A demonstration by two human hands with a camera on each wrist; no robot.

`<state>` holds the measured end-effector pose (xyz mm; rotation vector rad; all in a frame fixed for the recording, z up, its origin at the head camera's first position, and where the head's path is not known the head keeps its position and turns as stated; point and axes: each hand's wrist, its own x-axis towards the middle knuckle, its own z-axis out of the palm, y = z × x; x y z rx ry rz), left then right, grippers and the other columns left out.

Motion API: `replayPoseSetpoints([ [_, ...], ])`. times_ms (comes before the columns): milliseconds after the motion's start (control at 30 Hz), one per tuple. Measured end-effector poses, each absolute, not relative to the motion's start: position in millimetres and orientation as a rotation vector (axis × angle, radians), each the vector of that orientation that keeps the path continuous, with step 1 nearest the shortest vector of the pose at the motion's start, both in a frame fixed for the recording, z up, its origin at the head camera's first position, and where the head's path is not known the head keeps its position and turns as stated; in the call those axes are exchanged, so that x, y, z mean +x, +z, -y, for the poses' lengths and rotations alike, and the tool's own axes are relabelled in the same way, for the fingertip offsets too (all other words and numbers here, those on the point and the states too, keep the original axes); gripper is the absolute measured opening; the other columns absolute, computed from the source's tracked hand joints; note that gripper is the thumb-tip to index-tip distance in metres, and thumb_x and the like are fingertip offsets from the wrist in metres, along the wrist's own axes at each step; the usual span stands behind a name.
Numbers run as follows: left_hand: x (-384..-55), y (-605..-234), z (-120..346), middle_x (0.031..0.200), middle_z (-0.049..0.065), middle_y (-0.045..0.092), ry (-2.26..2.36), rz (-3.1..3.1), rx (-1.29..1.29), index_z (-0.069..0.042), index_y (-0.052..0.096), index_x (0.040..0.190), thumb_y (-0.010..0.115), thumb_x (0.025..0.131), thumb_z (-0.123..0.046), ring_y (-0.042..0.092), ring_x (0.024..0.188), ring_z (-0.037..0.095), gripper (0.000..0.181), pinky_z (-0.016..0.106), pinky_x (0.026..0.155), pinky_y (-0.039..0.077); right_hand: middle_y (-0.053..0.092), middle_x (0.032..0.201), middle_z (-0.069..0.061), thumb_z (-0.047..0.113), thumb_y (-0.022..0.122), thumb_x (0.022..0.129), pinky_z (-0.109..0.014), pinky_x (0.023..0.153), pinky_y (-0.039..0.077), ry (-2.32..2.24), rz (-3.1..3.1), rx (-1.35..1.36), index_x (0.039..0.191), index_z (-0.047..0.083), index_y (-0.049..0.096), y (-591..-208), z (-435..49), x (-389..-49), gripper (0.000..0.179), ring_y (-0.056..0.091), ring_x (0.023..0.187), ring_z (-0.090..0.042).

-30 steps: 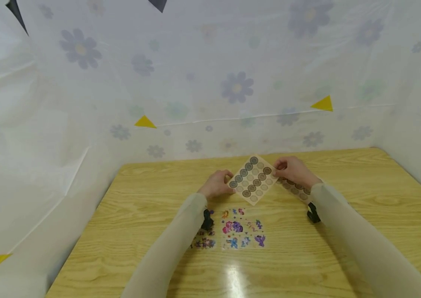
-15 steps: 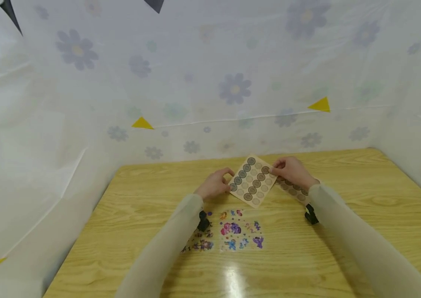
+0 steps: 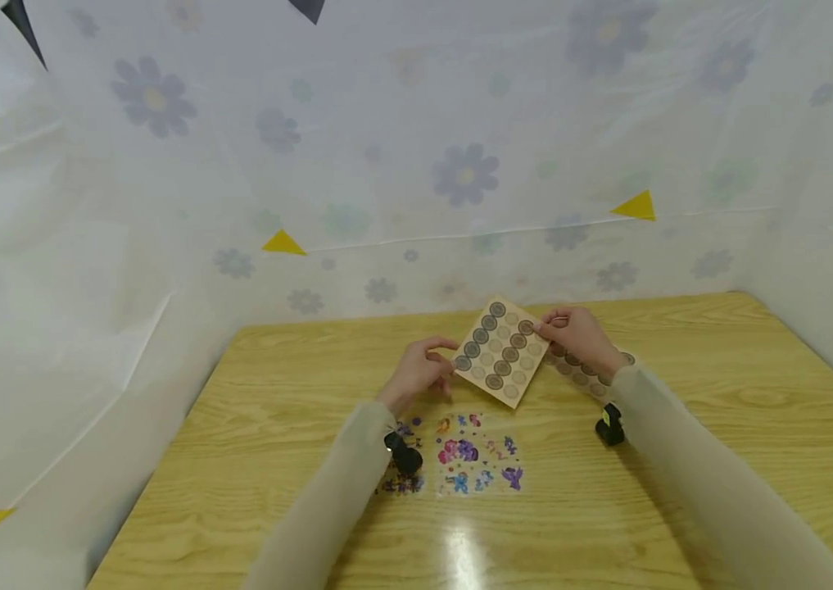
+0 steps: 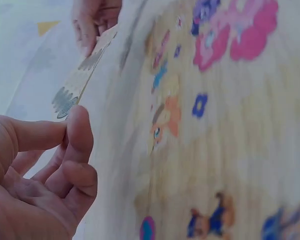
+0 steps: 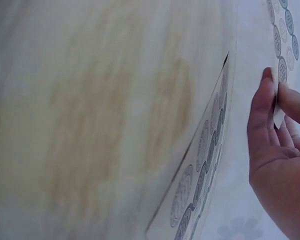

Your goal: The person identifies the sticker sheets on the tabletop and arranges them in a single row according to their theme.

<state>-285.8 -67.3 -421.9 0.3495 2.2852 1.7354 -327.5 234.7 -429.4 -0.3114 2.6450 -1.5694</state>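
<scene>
A cream sticker sheet with rows of round grey and pale stickers is held tilted above the table. At its left corner my left hand pinches it between thumb and index finger; the left wrist view shows those fingertips meeting at the sheet's corner. My right hand grips the right corner, thumb on the printed face, as the right wrist view also shows. A similar sheet with round prints lies on the table, partly hidden below the right hand and sleeve.
Clear sheets of colourful pony stickers lie on the wood-grain table nearer me, with other figure stickers partly behind my left sleeve. A flower-patterned white curtain closes off the back and sides.
The held sheet has tilted and turned a little, its left corner rising slightly. My left hand has turned at the wrist and shifted its fingers. The right hand keeps its corner.
</scene>
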Motion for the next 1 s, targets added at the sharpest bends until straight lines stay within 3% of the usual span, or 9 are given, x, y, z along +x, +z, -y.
replayPoseSetpoints([
  [267, -266.3, -419.8, 68.8, 0.099, 0.028, 0.067, 1.884, -2.257, 0.223, -0.007, 0.065, 0.127, 0.063, 0.095, -0.003, 0.056, 0.051, 0.025, 0.033, 0.033, 0.051, 0.045, 0.067, 0.084, -0.005, 0.025, 0.071, 0.092, -0.04, 0.069, 0.057, -1.888, -2.428, -0.236, 0.108, -0.007, 0.066, -427.5, -232.6, -319.1, 0.037, 0.066, 0.068, -0.024],
  [400, -258.7, -416.8, 67.4, 0.097, 0.025, 0.068, 1.888, -2.276, 0.205, -0.01, 0.067, 0.124, 0.065, 0.095, -0.006, 0.053, 0.051, 0.023, 0.03, 0.034, 0.052, 0.046, 0.067, 0.093, -0.004, 0.029, 0.068, 0.095, -0.042, 0.077, 0.055, -1.877, -2.405, -0.223, 0.115, -0.004, 0.065, -424.4, -235.6, -311.8, 0.039, 0.067, 0.076, -0.024],
  [567, -251.7, -413.0, 65.2, 0.096, 0.024, 0.069, 1.887, -2.283, 0.219, -0.012, 0.068, 0.123, 0.065, 0.094, -0.007, 0.055, 0.056, 0.033, 0.029, 0.042, 0.057, 0.05, 0.067, 0.106, -0.001, 0.028, 0.062, 0.099, -0.044, 0.091, 0.05, -1.9, -2.338, -0.209, 0.13, -0.004, 0.057, -412.4, -242.4, -296.3, 0.045, 0.066, 0.088, -0.017],
  [733, -244.3, -407.3, 65.9, 0.095, 0.026, 0.069, 1.888, -2.249, 0.243, -0.009, 0.067, 0.124, 0.066, 0.094, -0.007, 0.055, 0.057, 0.038, 0.03, 0.042, 0.057, 0.048, 0.067, 0.108, 0.001, 0.026, 0.064, 0.098, -0.037, 0.095, 0.049, -1.957, -2.293, -0.184, 0.134, -0.008, 0.053, -405.3, -247.1, -282.6, 0.051, 0.065, 0.09, -0.01],
  [900, -240.1, -405.7, 63.2, 0.094, 0.026, 0.069, 1.864, -2.239, 0.251, -0.011, 0.068, 0.124, 0.068, 0.092, -0.007, 0.053, 0.054, 0.033, 0.032, 0.038, 0.055, 0.047, 0.065, 0.111, 0.0, 0.031, 0.066, 0.096, -0.035, 0.094, 0.049, -1.97, -2.314, -0.143, 0.135, -0.004, 0.053, -404.8, -250.2, -275.4, 0.054, 0.065, 0.092, -0.011],
  [1000, -238.7, -412.3, 61.0, 0.091, 0.025, 0.069, 1.852, -2.255, 0.303, -0.01, 0.067, 0.125, 0.067, 0.092, -0.007, 0.049, 0.049, 0.023, 0.033, 0.034, 0.051, 0.046, 0.064, 0.111, 0.0, 0.031, 0.067, 0.095, -0.035, 0.092, 0.05, -1.997, -2.307, -0.131, 0.133, -0.005, 0.053, -405.4, -250.5, -272.3, 0.054, 0.065, 0.09, -0.011],
])
